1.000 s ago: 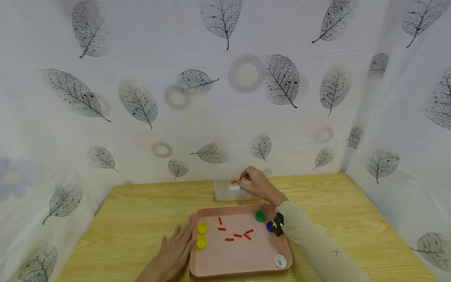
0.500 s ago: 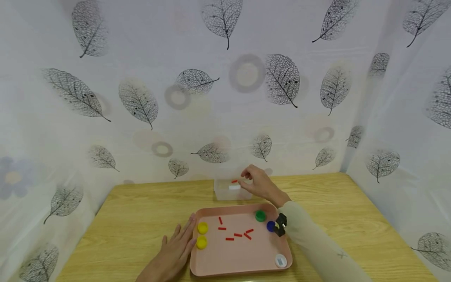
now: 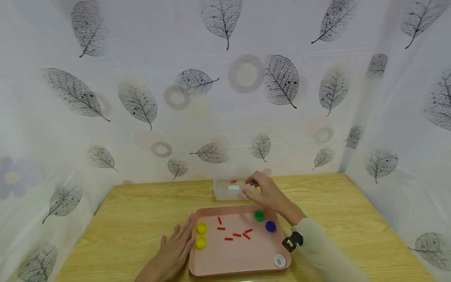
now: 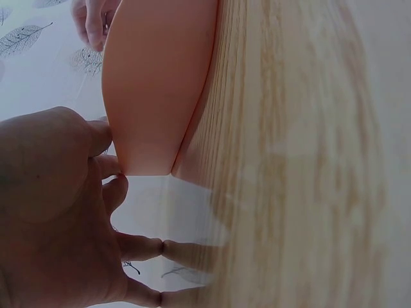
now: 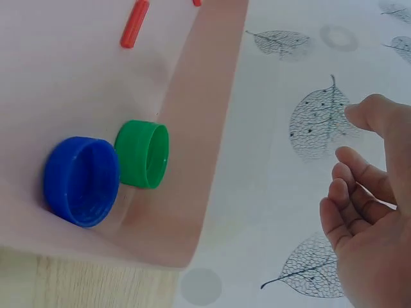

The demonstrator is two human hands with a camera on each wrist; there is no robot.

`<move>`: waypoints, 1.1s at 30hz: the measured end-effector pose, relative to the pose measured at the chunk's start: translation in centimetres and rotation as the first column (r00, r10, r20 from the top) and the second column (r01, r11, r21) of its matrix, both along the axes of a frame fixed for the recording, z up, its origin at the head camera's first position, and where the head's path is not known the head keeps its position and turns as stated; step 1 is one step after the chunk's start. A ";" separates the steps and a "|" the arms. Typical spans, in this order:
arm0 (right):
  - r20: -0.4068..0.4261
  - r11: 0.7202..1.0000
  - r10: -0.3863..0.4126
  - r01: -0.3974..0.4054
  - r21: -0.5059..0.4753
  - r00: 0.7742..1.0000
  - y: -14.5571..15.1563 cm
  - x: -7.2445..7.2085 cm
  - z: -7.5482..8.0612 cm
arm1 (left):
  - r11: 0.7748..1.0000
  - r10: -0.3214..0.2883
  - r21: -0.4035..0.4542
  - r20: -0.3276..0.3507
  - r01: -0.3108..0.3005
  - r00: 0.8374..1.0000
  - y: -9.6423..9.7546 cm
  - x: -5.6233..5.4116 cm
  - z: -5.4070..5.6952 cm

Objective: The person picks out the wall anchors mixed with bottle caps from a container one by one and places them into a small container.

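A pink tray [image 3: 232, 270] holds several short red sticks [image 3: 228, 239]. Along its left side sit two yellow bottle caps [image 3: 201, 242]; a green cap [image 3: 259, 216] and a blue cap [image 3: 270, 226] stand at the far right, and a white cap [image 3: 279, 261] lies in the near right corner. My left hand [image 3: 172, 250] rests against the tray's left edge with fingers extended. Above the far right part of the tray hovers my right hand [image 3: 269, 194], fingers loosely bent, thumb apart, holding nothing. Just beyond it is a translucent box [image 3: 222, 194] with a red stick inside.
The wooden table [image 3: 141, 207] reaches back to a leaf-patterned curtain [image 3: 225, 117], which also encloses both sides. A black wrist camera [image 3: 293, 241] is strapped over my right sleeve [image 3: 324, 250], near the tray's right rim.
My right hand has let go of a red stick over the translucent box, then drawn back toward the tray and to the right. The left hand stays in place.
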State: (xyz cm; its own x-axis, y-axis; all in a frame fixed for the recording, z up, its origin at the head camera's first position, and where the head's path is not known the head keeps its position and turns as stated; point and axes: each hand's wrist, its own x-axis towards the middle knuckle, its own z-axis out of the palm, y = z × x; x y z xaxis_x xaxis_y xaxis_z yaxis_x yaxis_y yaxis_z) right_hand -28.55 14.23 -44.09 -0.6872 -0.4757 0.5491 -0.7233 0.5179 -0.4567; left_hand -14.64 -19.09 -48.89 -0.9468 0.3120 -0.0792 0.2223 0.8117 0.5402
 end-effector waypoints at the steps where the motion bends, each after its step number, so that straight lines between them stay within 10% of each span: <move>1: 0.004 1.000 -0.004 0.004 -0.003 1.000 0.2 0.4 0.0 | 1.000 -0.001 0.001 0.002 0.001 1.000 0.0 0.0 0.0; 33: 0.003 0.982 0.050 -0.049 -0.181 0.999 0.1 9.2 -3.4 | 1.000 0.009 -0.011 -0.007 -0.009 1.000 0.1 0.1 0.2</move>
State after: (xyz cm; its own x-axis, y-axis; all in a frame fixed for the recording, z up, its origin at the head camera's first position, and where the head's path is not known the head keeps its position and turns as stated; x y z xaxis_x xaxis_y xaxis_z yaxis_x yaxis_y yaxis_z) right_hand -19.32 14.36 -47.48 -0.6698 -0.4024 0.6240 -0.7421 0.3895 -0.5455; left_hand -14.57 -18.99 -48.72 -0.9502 0.3023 -0.0760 0.2182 0.8194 0.5300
